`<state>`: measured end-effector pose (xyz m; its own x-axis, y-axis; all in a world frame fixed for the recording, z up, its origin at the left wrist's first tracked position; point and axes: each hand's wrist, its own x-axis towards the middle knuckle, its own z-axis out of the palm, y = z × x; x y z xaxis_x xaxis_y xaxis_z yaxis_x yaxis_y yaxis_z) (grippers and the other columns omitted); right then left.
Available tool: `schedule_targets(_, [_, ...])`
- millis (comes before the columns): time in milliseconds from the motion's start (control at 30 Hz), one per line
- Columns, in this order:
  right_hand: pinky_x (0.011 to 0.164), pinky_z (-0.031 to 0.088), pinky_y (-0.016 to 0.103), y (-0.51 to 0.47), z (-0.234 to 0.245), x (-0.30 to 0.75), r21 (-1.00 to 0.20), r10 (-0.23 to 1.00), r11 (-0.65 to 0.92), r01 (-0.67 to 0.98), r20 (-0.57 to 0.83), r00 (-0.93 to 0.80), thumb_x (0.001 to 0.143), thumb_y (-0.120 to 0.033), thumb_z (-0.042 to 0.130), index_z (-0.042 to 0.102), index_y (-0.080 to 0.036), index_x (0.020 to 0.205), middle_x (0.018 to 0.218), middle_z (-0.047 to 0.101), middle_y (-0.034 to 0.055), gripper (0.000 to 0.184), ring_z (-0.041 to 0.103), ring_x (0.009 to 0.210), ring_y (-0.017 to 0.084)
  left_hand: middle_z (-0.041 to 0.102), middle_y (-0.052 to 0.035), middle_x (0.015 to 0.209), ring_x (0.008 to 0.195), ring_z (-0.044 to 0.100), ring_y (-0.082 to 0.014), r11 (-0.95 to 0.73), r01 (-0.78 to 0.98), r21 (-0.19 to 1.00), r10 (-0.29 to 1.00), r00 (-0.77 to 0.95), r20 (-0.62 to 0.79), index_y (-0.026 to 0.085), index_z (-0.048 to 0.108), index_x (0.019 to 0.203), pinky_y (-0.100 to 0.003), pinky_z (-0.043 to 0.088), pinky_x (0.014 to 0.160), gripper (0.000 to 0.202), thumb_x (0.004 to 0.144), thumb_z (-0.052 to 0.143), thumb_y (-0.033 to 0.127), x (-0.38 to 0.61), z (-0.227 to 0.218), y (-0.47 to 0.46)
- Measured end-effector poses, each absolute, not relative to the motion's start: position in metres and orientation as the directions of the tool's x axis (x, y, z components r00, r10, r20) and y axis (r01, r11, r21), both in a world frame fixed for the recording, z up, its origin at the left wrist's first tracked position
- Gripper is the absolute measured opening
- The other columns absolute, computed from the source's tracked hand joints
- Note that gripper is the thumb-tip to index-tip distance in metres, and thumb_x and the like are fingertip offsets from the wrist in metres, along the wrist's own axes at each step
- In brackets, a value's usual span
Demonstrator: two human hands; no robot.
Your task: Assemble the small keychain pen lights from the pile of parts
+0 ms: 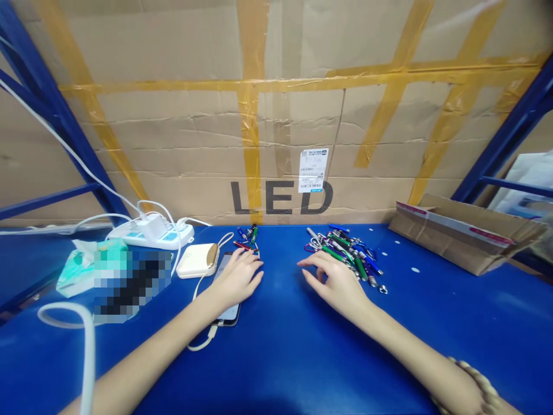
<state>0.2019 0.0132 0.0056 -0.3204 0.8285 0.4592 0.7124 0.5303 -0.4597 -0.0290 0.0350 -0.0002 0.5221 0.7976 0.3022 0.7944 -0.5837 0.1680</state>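
My left hand (239, 275) is open, palm down over a phone (228, 314), with its fingers spread. Its fingertips reach a small pile of slim metal tubes (248, 235) in blue, green and red; whether they touch the red one I cannot tell. My right hand (339, 282) is open too, thumb and fingers apart, at the near side of a larger pile of keychain flashlights (358, 259), or similar slim tubes, with metal clips. No object shows between its fingers. Part of that pile is hidden behind the hand.
On the left lie a cream power bank (194, 262) cabled to the phone, a white power strip (173, 236) and a tissue pack (78, 268). A white cable (88, 357) loops in front. An open cardboard tray (458, 236) sits at right. A large taped carton (194, 155) walls the back.
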Motion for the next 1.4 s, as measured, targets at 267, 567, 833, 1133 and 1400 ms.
schedule_targets(267, [0.058, 0.045, 0.026, 0.013, 0.007, 0.202, -0.474, 0.84, 0.52, 0.711, 0.436, -0.324, 0.083, -0.021, 0.047, 0.064, -0.022, 0.091, 0.09, 0.062, 0.0028, 0.019, 0.052, 0.053, 0.01, 0.054, -0.0051, 0.129, 0.121, 0.044, -0.0192, -0.704, 0.673, 0.229, 0.71, 0.665, 0.231, 0.021, 0.054, 0.118, -0.037, 0.033, 0.101, 0.031, 0.089, 0.045, 0.019, -0.013, 0.003, 0.014])
schedule_targets(567, [0.057, 0.045, 0.025, 0.013, 0.002, 0.201, -0.464, 0.836, 0.547, 0.697, 0.353, -0.421, 0.083, -0.021, 0.051, 0.063, -0.022, 0.095, 0.091, 0.06, 0.0021, 0.017, 0.054, 0.056, 0.01, 0.05, -0.0085, 0.133, 0.125, 0.041, -0.0212, -0.698, 0.668, 0.259, 0.715, 0.671, 0.195, 0.019, 0.048, 0.126, -0.041, 0.031, 0.103, 0.037, 0.09, 0.04, 0.017, -0.014, 0.003, 0.014])
schedule_targets(833, [0.068, 0.048, 0.025, 0.006, 0.004, 0.2, -0.437, 0.767, 0.636, 0.636, 0.26, -0.587, 0.087, -0.024, 0.047, 0.06, -0.024, 0.106, 0.105, 0.056, 0.0037, 0.023, 0.058, 0.07, 0.012, 0.044, -0.0095, 0.138, 0.128, 0.036, -0.0227, -0.671, 0.695, 0.259, 0.741, 0.642, 0.198, 0.021, 0.042, 0.13, -0.044, 0.029, 0.103, 0.041, 0.09, 0.038, 0.016, -0.014, -0.004, 0.015])
schedule_targets(1133, [0.075, 0.047, 0.026, 0.003, 0.004, 0.2, -0.409, 0.764, 0.638, 0.653, 0.229, -0.603, 0.087, -0.028, 0.05, 0.059, -0.024, 0.103, 0.102, 0.056, 0.0028, 0.019, 0.058, 0.086, 0.015, 0.055, -0.0066, 0.116, 0.108, 0.048, -0.0212, -0.704, 0.655, 0.276, 0.709, 0.669, 0.221, 0.023, 0.05, 0.121, -0.037, 0.035, 0.094, 0.033, 0.09, 0.041, 0.015, -0.015, 0.005, 0.015])
schedule_targets(1400, [0.069, 0.047, 0.028, 0.005, 0.009, 0.199, -0.349, 0.819, 0.573, 0.741, 0.211, -0.534, 0.083, -0.029, 0.056, 0.061, -0.022, 0.087, 0.094, 0.058, 0.0026, 0.01, 0.059, 0.079, 0.016, 0.058, -0.0048, 0.093, 0.09, 0.051, -0.0216, -0.698, 0.683, 0.213, 0.716, 0.669, 0.199, 0.022, 0.056, 0.113, -0.035, 0.037, 0.081, 0.027, 0.091, 0.041, 0.021, -0.012, 0.005, 0.012])
